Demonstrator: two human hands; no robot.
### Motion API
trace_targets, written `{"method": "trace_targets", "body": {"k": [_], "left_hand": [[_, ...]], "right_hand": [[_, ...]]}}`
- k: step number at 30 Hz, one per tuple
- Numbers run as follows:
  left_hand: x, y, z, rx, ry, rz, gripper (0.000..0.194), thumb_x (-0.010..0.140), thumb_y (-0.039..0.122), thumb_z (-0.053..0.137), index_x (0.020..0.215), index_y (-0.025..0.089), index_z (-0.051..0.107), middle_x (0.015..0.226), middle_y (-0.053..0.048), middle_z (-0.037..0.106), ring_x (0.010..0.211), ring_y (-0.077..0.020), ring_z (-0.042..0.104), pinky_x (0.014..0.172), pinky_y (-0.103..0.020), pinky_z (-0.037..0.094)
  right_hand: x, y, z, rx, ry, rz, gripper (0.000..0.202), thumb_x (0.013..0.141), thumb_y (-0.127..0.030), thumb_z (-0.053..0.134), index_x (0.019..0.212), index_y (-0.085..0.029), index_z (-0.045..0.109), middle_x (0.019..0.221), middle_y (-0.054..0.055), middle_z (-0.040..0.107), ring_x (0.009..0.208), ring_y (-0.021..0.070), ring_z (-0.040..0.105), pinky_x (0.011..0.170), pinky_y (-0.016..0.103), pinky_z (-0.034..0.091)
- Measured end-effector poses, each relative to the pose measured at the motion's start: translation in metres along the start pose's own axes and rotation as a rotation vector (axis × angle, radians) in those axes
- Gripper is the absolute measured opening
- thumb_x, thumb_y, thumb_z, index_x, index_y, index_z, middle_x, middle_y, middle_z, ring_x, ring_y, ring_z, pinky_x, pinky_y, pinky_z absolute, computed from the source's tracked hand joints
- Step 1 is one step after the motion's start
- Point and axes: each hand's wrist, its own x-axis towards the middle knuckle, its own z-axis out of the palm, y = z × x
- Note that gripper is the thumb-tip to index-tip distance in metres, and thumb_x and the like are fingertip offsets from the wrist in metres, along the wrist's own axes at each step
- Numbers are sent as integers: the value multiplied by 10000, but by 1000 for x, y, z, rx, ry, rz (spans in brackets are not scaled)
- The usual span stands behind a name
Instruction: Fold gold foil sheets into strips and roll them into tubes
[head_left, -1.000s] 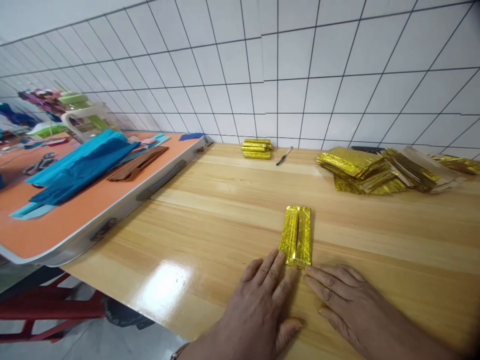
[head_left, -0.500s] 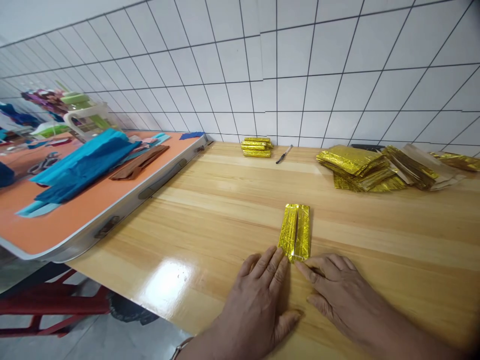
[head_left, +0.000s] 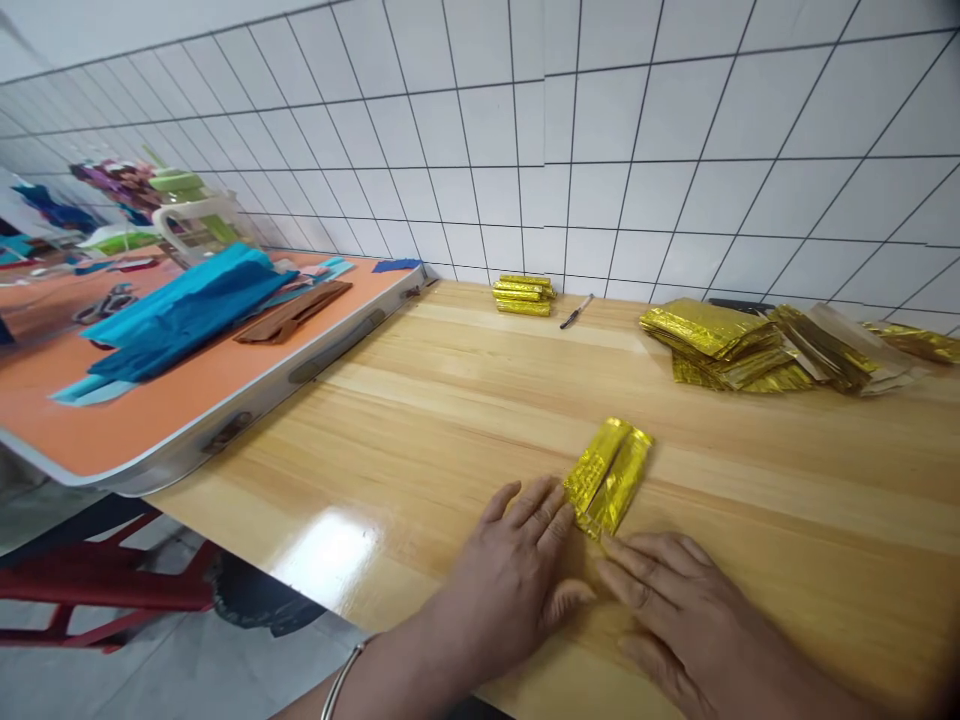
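two bare hands lay palm down on the wooden table [head_left: 420, 430] in the head view, taking twelve o'clock as toward the tiled wall [head_left: 480, 130]. neither was clenched: the left hand [head_left: 517, 575] and the right hand [head_left: 679, 600] were both loose and flattened, fingers stretched out, grasping nothing. the folded gold foil piece [head_left: 626, 475] lay flat just past the fingertips, between one and two o'clock from the left hand and at eleven from the right hand. left fingertips touched its near left side; the right fingertips were at its near corner, though whether they touched it i could not tell. its long axis slanted toward one o'clock, a dark slit running along it.

from that piece, the gold rolls [head_left: 523, 296] sat at eleven o'clock, a pen [head_left: 576, 312] between eleven and twelve, and the gold sheets [head_left: 705, 330] in piles between one and two. blue cloth [head_left: 187, 310] lay toward ten on an orange board [head_left: 172, 415].
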Motion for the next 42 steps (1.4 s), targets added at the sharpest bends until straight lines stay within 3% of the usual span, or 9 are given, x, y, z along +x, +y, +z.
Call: {"method": "trace_targets", "body": {"k": [5, 10, 15, 19, 26, 29, 33, 38, 42], "left_hand": [[11, -3, 8, 16, 92, -12, 309, 925, 320, 414, 1176, 182, 529, 1280, -67, 542, 1265, -209, 400, 1069, -410, 248], [13, -1, 17, 45, 120, -24, 306, 902, 342, 474, 1142, 163, 541, 1263, -87, 552, 1236, -233, 435, 1045, -412, 280], [16, -12, 7, -27, 60, 36, 295, 904, 359, 469, 1153, 212, 529, 1289, -42, 536, 1262, -217, 402, 1058, -415, 247], [33, -41, -3, -59, -37, 227, 341, 916, 404, 442, 1219, 256, 491, 1331, -23, 502, 1334, -217, 292, 1080, -422, 179], [83, -93, -27, 35, -152, 426, 342, 911, 276, 475, 1249, 321, 484, 1387, 2, 437, 1351, -228, 259, 1033, -374, 231], [98, -101, -34, 85, -107, 477, 338, 887, 182, 485, 1193, 316, 536, 1375, 8, 451, 1330, -215, 303, 1006, -346, 258], [104, -101, -34, 76, -59, 538, 253, 875, 172, 499, 1076, 279, 609, 1165, -7, 612, 1152, -167, 486, 889, -268, 346], [90, -96, -24, 131, -9, 532, 251, 904, 207, 459, 1111, 246, 596, 976, -51, 619, 913, -166, 539, 789, -261, 397], [83, -93, -20, 144, 13, 529, 278, 925, 204, 415, 1158, 205, 565, 951, -70, 581, 872, -173, 515, 802, -266, 405]], "right_hand": [[10, -12, -15, 60, -69, -107, 410, 848, -443, 522, 1212, -257, 564, 1230, -15, 598, 1058, 194, 552, 840, 324, 425], [0, 2, -8, 86, 5, -151, 384, 890, -362, 474, 1258, -259, 520, 1251, -24, 583, 1114, 168, 526, 920, 311, 404], [-14, 47, 10, 6, 122, 194, 477, 891, -307, 449, 1350, -187, 408, 1396, 78, 427, 1281, 249, 358, 1004, 438, 356], [-17, 67, 14, -6, 67, 333, 488, 898, -342, 431, 1351, -165, 395, 1319, 103, 506, 1228, 258, 412, 965, 456, 396], [-17, 37, 2, 33, 117, 200, 269, 882, -263, 461, 1085, -168, 610, 1014, 84, 673, 930, 213, 592, 846, 404, 475], [-8, 19, -8, 48, 81, 45, 278, 841, -226, 523, 1102, -191, 613, 1018, 54, 682, 906, 186, 612, 842, 351, 500], [0, 11, -14, 119, 39, -85, 267, 824, -251, 559, 1075, -209, 640, 1000, 36, 698, 905, 161, 630, 813, 254, 528], [-7, 24, -4, 89, 67, 97, 319, 855, -259, 499, 1155, -229, 605, 1132, 31, 654, 1020, 190, 611, 857, 294, 539], [12, 34, 5, 71, -25, 235, 459, 893, -301, 442, 1345, -229, 427, 1359, 42, 474, 1214, 219, 472, 974, 398, 466]]}}
